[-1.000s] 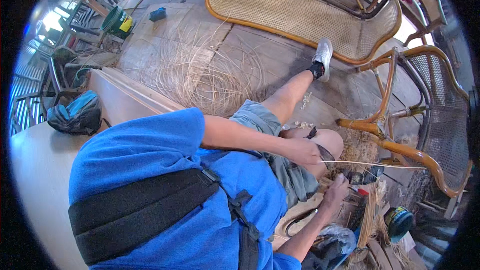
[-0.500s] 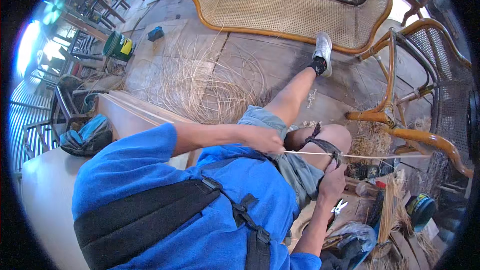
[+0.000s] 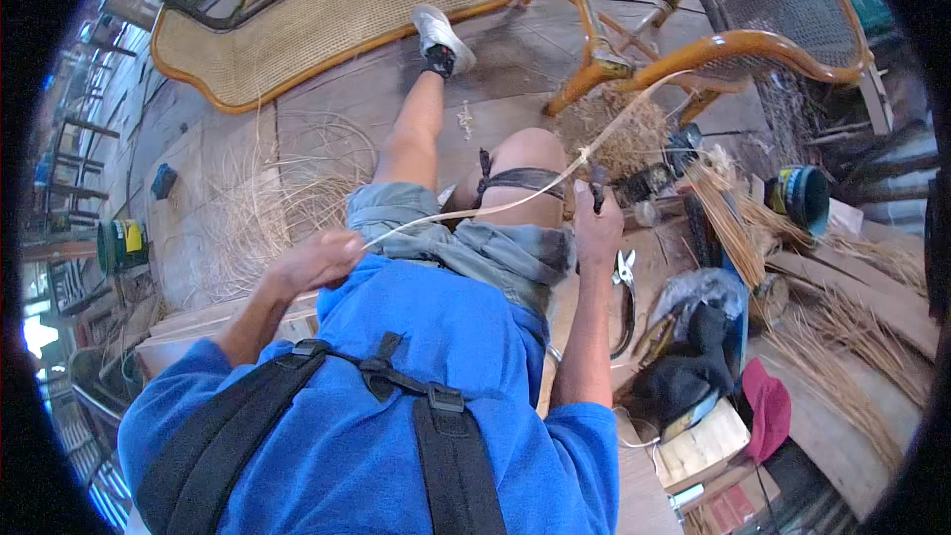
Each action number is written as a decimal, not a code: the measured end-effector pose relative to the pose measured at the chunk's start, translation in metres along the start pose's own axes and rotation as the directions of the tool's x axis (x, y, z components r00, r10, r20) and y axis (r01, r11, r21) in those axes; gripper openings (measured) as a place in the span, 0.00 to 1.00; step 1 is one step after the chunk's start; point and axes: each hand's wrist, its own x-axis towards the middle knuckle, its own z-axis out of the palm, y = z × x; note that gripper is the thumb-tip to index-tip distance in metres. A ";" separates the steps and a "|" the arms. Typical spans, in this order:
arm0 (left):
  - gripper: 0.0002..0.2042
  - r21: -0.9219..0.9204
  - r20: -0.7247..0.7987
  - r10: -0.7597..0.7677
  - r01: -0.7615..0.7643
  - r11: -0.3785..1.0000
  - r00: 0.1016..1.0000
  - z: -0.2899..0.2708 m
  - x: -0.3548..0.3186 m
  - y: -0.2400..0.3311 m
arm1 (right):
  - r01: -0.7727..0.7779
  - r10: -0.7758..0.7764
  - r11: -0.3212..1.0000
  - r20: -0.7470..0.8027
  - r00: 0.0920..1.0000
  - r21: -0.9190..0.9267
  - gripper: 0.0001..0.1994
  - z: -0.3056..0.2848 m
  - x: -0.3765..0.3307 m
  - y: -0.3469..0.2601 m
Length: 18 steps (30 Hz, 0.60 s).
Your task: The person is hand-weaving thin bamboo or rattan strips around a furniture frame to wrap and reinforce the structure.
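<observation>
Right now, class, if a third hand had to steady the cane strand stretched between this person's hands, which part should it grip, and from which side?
Grip the cane strand on its bare middle span above the thigh, coming from above. There it runs taut and free between the left hand and the right hand. Further up, it runs toward the chair frame.

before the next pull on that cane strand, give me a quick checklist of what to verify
1. Left hand grips the cane strand: ok, fingers closed on its end.
2. Right hand holds a dark-handled tool at the strand: ok; tool tip cannot tell.
3. Strand taut between the hands: ok, only a slight bow.
4. Strand runs on to the rattan chair: ok; attachment point cannot tell.
5. Shears beside the right forearm: ok, lying apart from the hand.
6. Strand free of fraying: cannot tell.
</observation>
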 end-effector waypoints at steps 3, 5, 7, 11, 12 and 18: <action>0.14 -0.451 0.082 -0.250 0.259 0.854 0.965 0.033 0.079 0.062 | -0.076 0.060 0.954 0.063 0.996 0.291 0.11 -0.004 -0.015 -0.017; 0.15 -0.205 0.068 -0.164 0.175 0.963 0.984 0.053 0.117 0.090 | -0.074 0.025 0.899 0.117 0.993 0.431 0.10 -0.006 -0.029 -0.044; 0.15 -0.206 0.122 -0.114 0.138 0.969 0.986 0.067 0.135 0.112 | -0.214 0.037 0.729 0.275 0.961 0.650 0.08 -0.004 -0.043 -0.061; 0.16 -0.037 0.157 -0.054 0.060 0.998 0.986 0.071 0.137 0.111 | -0.246 0.153 0.689 0.195 0.969 0.682 0.07 0.008 -0.046 -0.056; 0.16 -0.033 0.156 -0.044 0.050 0.998 0.987 0.072 0.130 0.106 | -0.236 0.147 0.690 0.187 0.971 0.684 0.07 0.008 -0.043 -0.049; 0.15 0.101 0.145 -0.084 0.070 0.992 0.986 0.066 0.087 0.078 | -0.231 0.229 0.653 0.102 0.968 0.721 0.10 -0.005 -0.008 -0.019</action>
